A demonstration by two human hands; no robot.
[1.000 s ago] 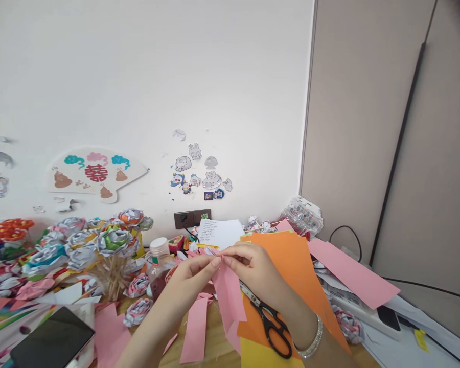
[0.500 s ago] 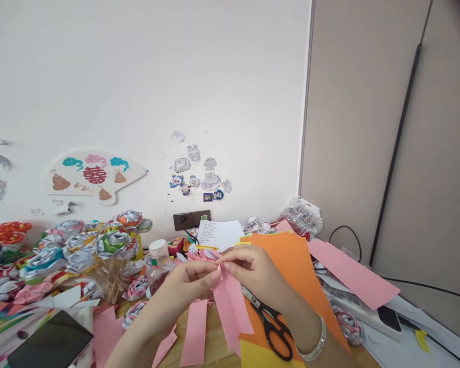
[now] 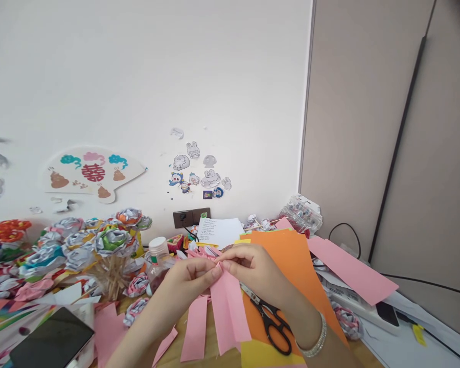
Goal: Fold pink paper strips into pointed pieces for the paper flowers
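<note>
Left hand (image 3: 191, 278) and right hand (image 3: 255, 266) pinch a pink paper strip (image 3: 223, 312)

We find the most room above the hands, in front of the smooth white wall (image 3: 249, 102) at twelve o'clock. Lower, edges crowd in: orange sheets (image 3: 285, 255) overlap at three o'clock, black-handled scissors (image 3: 271, 322) lie on them at half past four, and crumpled paper flowers (image 3: 115, 243) bunch at nine. A little wooden tabletop (image 3: 212, 347) shows at six. Both hands meet at their fingertips, thumbs pressed against bent forefingers on the strip's top end. The paper falls toward six o'clock, creased lengthwise.
</note>
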